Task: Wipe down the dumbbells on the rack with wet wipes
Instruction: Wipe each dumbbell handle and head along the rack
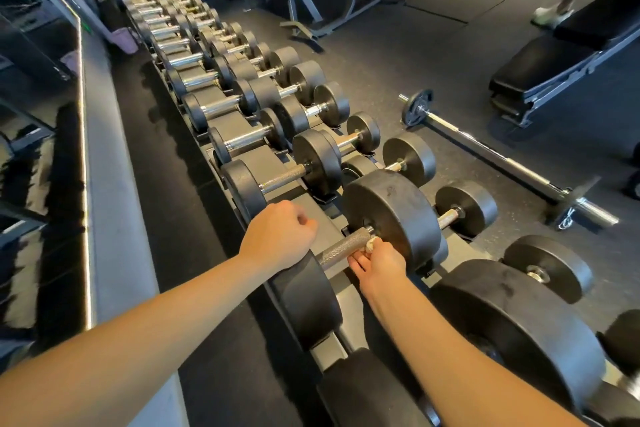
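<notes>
**At the near end of the rack: one dumbbell under wiping, hazards listed**

Item: dumbbell (341,246), with black heads and a knurled steel handle (332,251). It is seated in a saddle on the upper tier of the rack (313,199), with many more ranged beyond it.

Left hand (277,236): fingers curled into a loose fist, resting on top of the left head (308,298). No grip on it shows.

Right hand (379,260): fingers bunched together, pinching a small wad of wet wipe (370,245) against the handle, hard by the right head (391,215). How far the fingers reach under the bar cannot be told.

Hazards, as judged:

1. The knurling is likely to snag and shred so small a wad, leaving scraps in the grooves.
2. The fingers sit in the corner between handle and head. If the dumbbell rolls in its saddle, the knuckles may be nipped there.
3. The left fist steadies by weight alone, so a firm stroke along the bar could rock the dumbbell.
4. The wad covers little at a pass, so the underside of the handle and the head faces are easily missed. It may also dry out long before the row is done.
5. Barbell (485,146) on the floor beside the rack: a trip risk when stepping along to the next item.
</notes>
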A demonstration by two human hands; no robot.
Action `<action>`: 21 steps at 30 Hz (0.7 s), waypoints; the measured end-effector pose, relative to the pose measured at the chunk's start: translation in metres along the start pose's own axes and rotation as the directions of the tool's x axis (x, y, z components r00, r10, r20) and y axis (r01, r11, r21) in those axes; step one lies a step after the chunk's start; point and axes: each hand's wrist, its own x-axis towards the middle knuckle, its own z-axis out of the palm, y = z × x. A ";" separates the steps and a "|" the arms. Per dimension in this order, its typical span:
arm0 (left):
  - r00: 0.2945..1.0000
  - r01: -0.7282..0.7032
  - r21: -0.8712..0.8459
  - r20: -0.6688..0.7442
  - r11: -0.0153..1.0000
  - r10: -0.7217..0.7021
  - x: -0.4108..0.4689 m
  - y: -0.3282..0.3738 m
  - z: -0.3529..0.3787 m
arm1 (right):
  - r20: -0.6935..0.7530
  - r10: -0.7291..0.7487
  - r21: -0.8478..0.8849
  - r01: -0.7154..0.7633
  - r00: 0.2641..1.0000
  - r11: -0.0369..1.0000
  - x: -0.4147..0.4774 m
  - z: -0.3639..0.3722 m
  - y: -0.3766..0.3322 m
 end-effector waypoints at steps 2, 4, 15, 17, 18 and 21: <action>1.000 0.013 -0.003 0.004 1.000 -0.013 0.001 -0.001 0.000 | -0.020 -0.033 -0.076 0.032 0.999 0.997 0.000 -0.004 0.005; 1.000 0.013 -0.003 0.002 1.000 -0.013 0.001 -0.001 0.000 | -0.049 -0.033 -0.112 0.027 0.998 0.993 -0.005 -0.006 0.006; 1.000 -0.007 0.000 -0.001 1.000 0.007 0.000 0.001 -0.002 | 0.227 0.018 -0.398 0.076 0.974 0.914 -0.025 -0.027 0.025; 1.000 -0.003 -0.014 0.003 1.000 0.003 -0.001 0.000 -0.002 | 0.026 -0.042 -0.160 0.045 0.999 0.986 -0.019 -0.023 0.014; 1.000 -0.002 -0.024 0.005 1.000 0.003 -0.001 0.000 -0.002 | -0.064 -0.047 -0.076 0.042 0.997 0.996 -0.014 -0.019 0.010; 1.000 -0.001 -0.034 -0.001 0.999 0.001 -0.002 0.001 -0.002 | -0.110 -0.055 -0.048 0.050 0.992 0.998 -0.001 -0.007 0.011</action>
